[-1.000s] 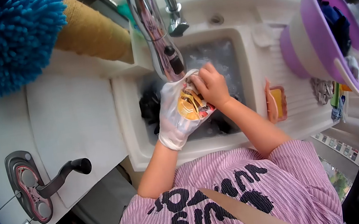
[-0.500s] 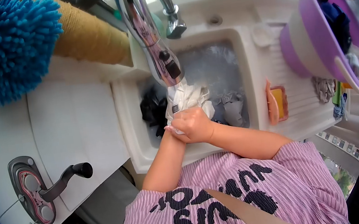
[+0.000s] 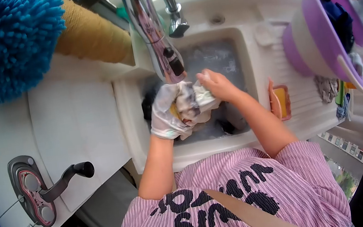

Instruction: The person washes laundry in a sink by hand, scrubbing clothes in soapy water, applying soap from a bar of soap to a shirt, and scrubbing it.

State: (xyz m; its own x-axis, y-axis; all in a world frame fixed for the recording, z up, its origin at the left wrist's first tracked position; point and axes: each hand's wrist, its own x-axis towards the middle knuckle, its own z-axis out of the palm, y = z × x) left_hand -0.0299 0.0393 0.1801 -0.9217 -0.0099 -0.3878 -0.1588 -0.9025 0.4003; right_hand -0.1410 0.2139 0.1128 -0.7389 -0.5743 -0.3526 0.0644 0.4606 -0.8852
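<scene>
My left hand [image 3: 165, 118] is draped in thin wet white fabric down to the wrist, so its fingers show only as a shape. It is closed around a bunched white cloth [image 3: 189, 101] with grey patches and a bit of yellow. On the cloth's right side, my right hand [image 3: 218, 85] is bare and grips its edge. Both hands are above the cloudy water in the white sink [image 3: 248, 71], just below the chrome faucet [image 3: 170, 64]. A dark cloth [image 3: 147, 103] lies in the water at the left, and greyish fabric [image 3: 236, 116] at the right, partly hidden.
A purple bucket [image 3: 310, 25] of clothes stands on the ribbed drainboard at right, near a pink soap dish [image 3: 277, 102] with a yellow bar. On the left are a blue microfibre mop head [image 3: 19, 48], a rope-wrapped post [image 3: 91, 31] and a grey-handled tool [image 3: 32, 192].
My right hand has let go near the left wrist and moved right and up onto the cloth's edge. The cloth is spread wider, with its grey patches showing, and the left hand has moved left.
</scene>
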